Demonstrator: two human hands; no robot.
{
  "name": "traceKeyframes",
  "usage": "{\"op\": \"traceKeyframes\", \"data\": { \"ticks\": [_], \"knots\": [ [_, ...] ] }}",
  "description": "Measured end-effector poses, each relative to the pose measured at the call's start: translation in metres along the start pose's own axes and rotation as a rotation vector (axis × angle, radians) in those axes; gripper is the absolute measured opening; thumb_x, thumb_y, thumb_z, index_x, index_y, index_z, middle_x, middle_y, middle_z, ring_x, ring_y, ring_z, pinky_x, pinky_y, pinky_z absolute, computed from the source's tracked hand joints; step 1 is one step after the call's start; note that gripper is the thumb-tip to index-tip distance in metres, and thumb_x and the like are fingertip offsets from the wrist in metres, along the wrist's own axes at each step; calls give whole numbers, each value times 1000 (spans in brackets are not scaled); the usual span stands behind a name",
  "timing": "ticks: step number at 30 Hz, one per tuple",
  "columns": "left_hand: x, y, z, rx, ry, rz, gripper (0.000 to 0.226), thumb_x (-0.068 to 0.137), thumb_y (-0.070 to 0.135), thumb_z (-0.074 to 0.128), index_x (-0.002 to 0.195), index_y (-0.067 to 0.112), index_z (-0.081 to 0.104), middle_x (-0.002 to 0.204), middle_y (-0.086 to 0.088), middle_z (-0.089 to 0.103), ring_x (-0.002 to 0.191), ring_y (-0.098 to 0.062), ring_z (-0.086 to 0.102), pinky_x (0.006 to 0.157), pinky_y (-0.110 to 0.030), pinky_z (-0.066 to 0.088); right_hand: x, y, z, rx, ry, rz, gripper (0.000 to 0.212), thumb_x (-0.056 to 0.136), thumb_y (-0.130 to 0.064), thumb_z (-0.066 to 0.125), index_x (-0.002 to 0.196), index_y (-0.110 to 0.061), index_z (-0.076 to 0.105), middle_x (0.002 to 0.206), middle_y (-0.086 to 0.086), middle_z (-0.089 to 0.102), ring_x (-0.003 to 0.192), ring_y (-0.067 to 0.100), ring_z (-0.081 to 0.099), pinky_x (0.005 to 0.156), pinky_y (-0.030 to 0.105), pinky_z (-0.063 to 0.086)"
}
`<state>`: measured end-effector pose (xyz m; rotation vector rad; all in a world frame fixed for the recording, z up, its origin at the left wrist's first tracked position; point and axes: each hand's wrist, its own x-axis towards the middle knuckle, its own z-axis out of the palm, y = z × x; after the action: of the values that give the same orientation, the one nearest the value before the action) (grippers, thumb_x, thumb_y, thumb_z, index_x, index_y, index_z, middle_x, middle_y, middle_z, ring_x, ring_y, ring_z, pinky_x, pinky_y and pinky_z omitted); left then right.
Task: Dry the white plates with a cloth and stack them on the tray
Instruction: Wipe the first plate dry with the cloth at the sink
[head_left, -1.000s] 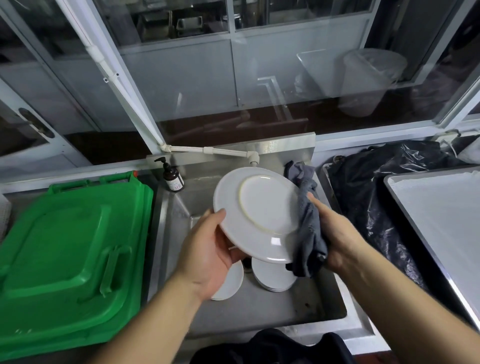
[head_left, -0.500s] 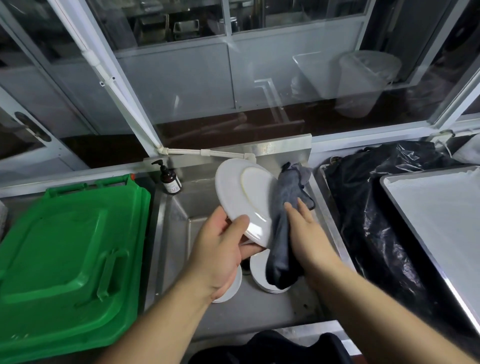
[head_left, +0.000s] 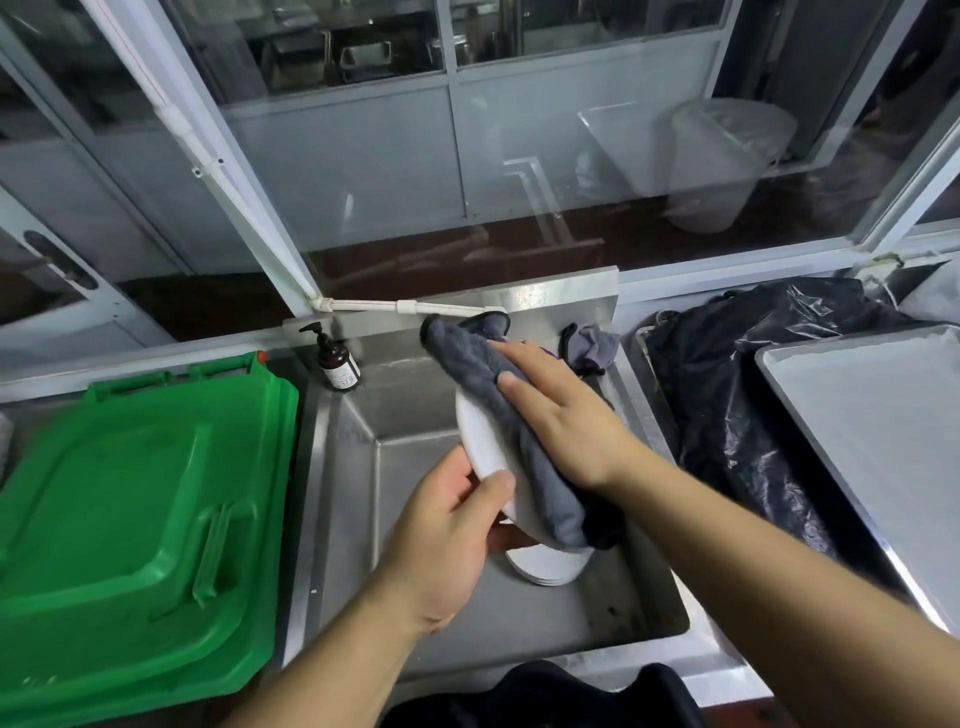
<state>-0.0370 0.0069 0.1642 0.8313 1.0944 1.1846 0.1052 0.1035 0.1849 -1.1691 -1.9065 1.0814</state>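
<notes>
Left hand (head_left: 441, 540) pinches plate (head_left: 485, 441) rim over sink; right hand (head_left: 563, 415), fingers flat, presses cloth (head_left: 483, 384) on it. Best: rotate plate, wipe w/ firm circles. Tray (head_left: 872, 410) right of hands.

Grey cloth (head_left: 498, 421) and right hand (head_left: 566, 415) cover most of the held plate (head_left: 480, 441); only its left rim shows. Stack of plates (head_left: 550, 569) in the sink (head_left: 353, 467) sits mostly behind that plate, count unclear. Right of sink, tray (head_left: 872, 415) cut off by frame edge; bottle (head_left: 337, 364) label too small to read.
</notes>
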Motion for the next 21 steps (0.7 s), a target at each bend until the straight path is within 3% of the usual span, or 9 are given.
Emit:
{"op": "traceKeyframes", "data": {
  "ticks": [2,4,5,9,12,14,16,18,21],
  "knots": [
    [-5,-1,-2,61,3,37,23,90,30,68,111,26,77,114,-20,77,109,-39,74,88,-59,62,11,4,-3,101,70,114,35,109,-37,47,138,-30,66,136,-12,67,125,-7,57,111,13,34],
    [-7,-1,-4,125,22,77,23,88,37,68,108,32,77,112,-12,79,108,-34,76,83,-50,65,21,13,-5,163,125,296,24,110,-42,46,118,-41,69,121,-17,70,120,5,61,108,26,40],
    [-7,-1,-5,148,32,96,19,90,34,67,107,34,76,111,-9,79,106,-30,77,81,-45,65,23,17,-4,202,149,369,25,110,-43,46,112,-38,70,116,-16,71,119,11,63,108,33,42],
    [-5,2,-6,207,57,145,25,98,22,58,107,39,75,111,-2,80,105,-24,78,80,-35,65,7,20,9,377,202,566,34,111,-43,41,133,-29,63,137,-2,67,126,23,61,113,43,43],
    [3,5,-5,241,64,176,27,100,21,56,110,38,75,113,0,80,106,-18,77,86,-34,63,-19,11,29,479,233,551,35,114,-38,42,147,-32,51,158,-2,54,143,23,52,125,48,36],
    [8,6,-7,259,91,185,27,98,21,56,108,38,76,110,3,80,105,-9,74,87,-25,59,-33,2,39,408,212,523,51,112,-42,43,163,-36,38,172,-10,33,160,17,29,132,47,21],
    [13,4,-9,262,55,172,31,100,18,54,113,36,75,116,3,80,112,-10,73,90,-22,56,-41,-8,42,337,170,450,58,108,-49,43,165,-42,33,174,-14,27,163,11,17,133,49,13],
    [14,0,-9,227,1,139,33,101,14,52,124,27,72,126,-1,77,124,-18,70,98,-26,56,-42,-14,39,295,148,337,57,106,-48,48,162,-44,37,172,-16,32,162,6,19,133,48,14],
    [15,-7,-9,228,-23,109,34,103,19,52,132,26,68,135,-2,73,133,-22,64,113,-46,49,-34,-18,28,193,112,214,69,104,-42,63,165,-37,33,169,-26,27,160,-4,13,131,27,12]
  ]
}}
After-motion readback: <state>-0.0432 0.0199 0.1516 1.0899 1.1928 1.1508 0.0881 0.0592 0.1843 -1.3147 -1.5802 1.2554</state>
